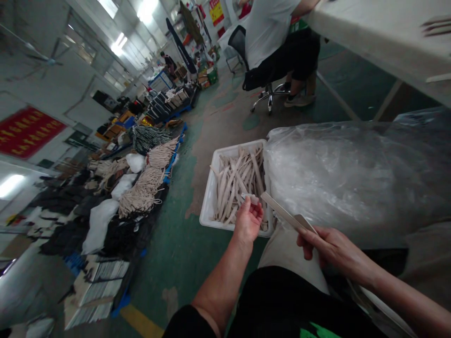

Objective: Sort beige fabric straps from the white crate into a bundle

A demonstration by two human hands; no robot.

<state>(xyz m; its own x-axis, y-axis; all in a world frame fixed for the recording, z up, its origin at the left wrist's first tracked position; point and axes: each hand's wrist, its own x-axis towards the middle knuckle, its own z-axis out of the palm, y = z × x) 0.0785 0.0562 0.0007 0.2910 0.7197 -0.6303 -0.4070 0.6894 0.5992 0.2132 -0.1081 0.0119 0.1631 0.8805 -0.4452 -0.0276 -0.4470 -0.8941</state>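
My left hand [248,222] is closed, palm up, with a small whitish piece [251,197] pinched between thumb and fingers; its exact kind cannot be made out. It hovers over the near side of a white plastic bin [207,206]. Many loose beige fabric strips [234,180] lie jumbled in the bin. To the right, my right hand [326,244] grips a flat beige strip [282,211] that points up and left toward the bin's right edge. A second short flap of the strip shows by the thumb. The two hands are apart.
A large clear plastic bag [352,173] bulges right of the bin. Beyond it, a seated person [269,33] works at a pale table [377,33]. Bundles of beige strips [141,190] and dark goods lie on blue pallets at left. Green floor [165,253] runs between.
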